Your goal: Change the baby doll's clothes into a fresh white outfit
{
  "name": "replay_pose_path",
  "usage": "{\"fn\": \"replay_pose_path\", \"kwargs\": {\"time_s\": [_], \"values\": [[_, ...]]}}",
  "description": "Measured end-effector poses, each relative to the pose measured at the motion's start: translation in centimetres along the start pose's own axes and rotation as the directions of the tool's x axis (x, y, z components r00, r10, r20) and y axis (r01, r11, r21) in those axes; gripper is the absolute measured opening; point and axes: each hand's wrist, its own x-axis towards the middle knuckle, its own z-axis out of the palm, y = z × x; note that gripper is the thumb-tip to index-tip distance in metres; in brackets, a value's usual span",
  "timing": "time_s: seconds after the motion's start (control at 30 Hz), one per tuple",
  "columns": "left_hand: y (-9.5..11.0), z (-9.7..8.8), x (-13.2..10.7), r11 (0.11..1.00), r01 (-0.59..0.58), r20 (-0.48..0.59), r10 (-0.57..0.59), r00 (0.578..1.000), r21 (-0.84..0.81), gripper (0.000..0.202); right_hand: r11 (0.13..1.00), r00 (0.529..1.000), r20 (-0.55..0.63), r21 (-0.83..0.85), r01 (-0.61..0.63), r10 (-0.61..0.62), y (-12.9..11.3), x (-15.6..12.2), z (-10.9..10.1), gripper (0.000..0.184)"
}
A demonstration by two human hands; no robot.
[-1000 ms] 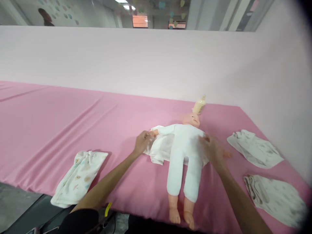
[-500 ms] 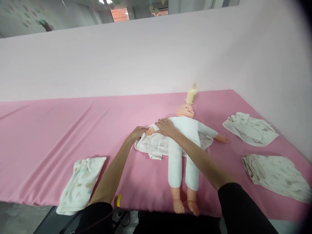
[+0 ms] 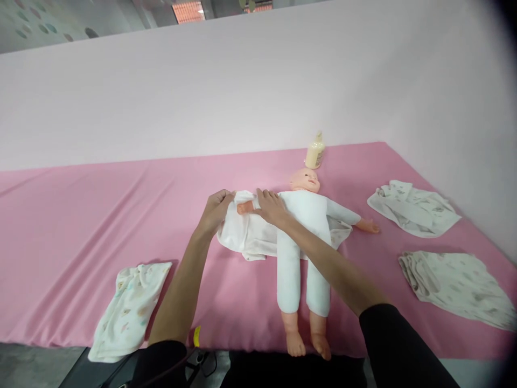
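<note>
A baby doll [image 3: 305, 215] with a white cloth body lies on its back, legs toward me. Beneath its torso a white baby garment [image 3: 260, 237] is spread, reaching out past both sides. My left hand [image 3: 218, 209] pinches the garment's edge beside the doll's small hand [image 3: 244, 207], lifting that cloth a little. Over the doll's arm on the left side lies my right hand [image 3: 270, 207], its fingers across the top and its thumb below, holding the arm. The doll's other arm [image 3: 345, 213] stretches out to the right.
A pale yellow pump bottle [image 3: 315, 151] stands behind the doll's head. Two folded patterned cloths [image 3: 416, 210] [image 3: 456, 288] lie at the right. A folded printed garment [image 3: 131, 307] rests at the front left edge of the pink-covered table [image 3: 100, 215]. A pale wall [image 3: 202, 97] rises behind.
My left hand has moved up and left, pulling the garment's edge outward and raising it around the doll's hand. My right hand stays on the doll's arm.
</note>
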Motion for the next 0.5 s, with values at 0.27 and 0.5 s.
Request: {"fn": "replay_pose_path", "kwargs": {"time_s": [0.27,0.5], "values": [[2.3,1.0,-1.9,0.998,0.038,0.030,-0.037,0.999,-0.058,0.036,0.994,0.995,-0.039,0.062,-0.094,0.097,-0.3,0.3,-0.6,0.077],[1.9,8.1,-2.0,0.984,-0.171,0.320,0.176,0.931,-0.044,0.028,0.998,1.000,-0.016,0.053,-0.026,0.027,0.3,0.6,1.2,0.031]]}}
